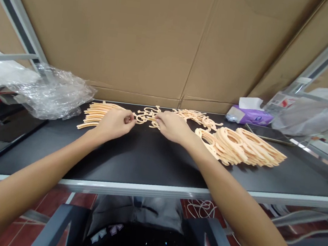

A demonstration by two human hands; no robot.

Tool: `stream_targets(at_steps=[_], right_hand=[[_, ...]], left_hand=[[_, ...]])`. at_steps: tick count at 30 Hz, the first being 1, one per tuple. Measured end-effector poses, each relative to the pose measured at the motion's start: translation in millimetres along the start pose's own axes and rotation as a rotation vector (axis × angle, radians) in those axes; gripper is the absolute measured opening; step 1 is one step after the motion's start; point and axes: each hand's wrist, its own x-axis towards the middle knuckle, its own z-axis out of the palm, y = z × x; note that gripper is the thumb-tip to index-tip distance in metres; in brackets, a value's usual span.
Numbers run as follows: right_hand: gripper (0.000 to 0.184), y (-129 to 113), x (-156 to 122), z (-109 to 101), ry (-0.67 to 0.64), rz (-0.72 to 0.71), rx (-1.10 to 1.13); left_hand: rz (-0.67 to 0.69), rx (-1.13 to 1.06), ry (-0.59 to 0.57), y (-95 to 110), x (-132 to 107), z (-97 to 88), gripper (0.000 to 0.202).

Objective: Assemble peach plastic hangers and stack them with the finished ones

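So, both hands are up at the far side of a black tabletop, over a spread of pale cut-out pieces. The left hand is curled, thumb tip close to the index finger, so the gap is narrow; can't tell if anything's pinched in there. It's right by a row of long curved strips, lying side by side. The right hand is bent palm-down with its fingertips at the small curly pieces, which sit loose in the middle between the hands. Looks like it's touching one, but I can't tell if it's actually gripped.

Just beyond the right hand there's a heap of thin curved pieces, and to the right of that arm a fanned stack of bigger pieces with round holes, overlapping each other.

As for containers: a purple tissue pack sits near the back right, with a white tissue sticking out of the top. Over on the left is a crumpled clear plastic bag; contents, if any, I can't make out. Another cloudy plastic bag is bunched up at the far right, also too blurry to read inside.
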Motion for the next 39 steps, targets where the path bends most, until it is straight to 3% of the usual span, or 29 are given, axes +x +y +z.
stream_targets(at_steps=[4, 10, 14, 21, 30, 34, 39], right_hand=[[0.030, 0.3, 1.0, 2.7, -0.003, 0.003, 0.030], [0.026, -5.5, 2.4, 2.4, -0.063, 0.019, 0.225], [0.024, -11.9, 1.5, -2.0, -0.093, 0.030, 0.333], [0.025, -14.2, 0.7, -1.7, -0.068, -0.030, 0.382], [0.022, -15.2, 2.7, 1.1, -0.049, -0.041, 0.537], [0.013, -18.7, 2.4, 4.5, 0.020, -0.037, 0.526], [0.020, -21.9, 2.0, 8.4, 0.077, -0.022, 0.569]], left_hand=[[-0.137, -0.240, 0.097, 1.8, 4.3, -4.9, 0.025], [-0.396, -0.945, 0.056, 8.9, 6.0, 3.8, 0.018], [-0.487, -1.170, 0.004, 13.6, 3.4, 9.0, 0.021], [-0.504, -1.207, -0.032, 24.3, 2.2, 9.0, 0.015], [-0.511, -1.316, -0.034, 21.2, 1.9, 9.6, 0.019], [-0.436, -1.352, -0.106, 22.0, 0.6, 7.5, 0.016], [-0.454, -1.313, -0.111, 24.2, -0.6, 9.2, 0.023]])
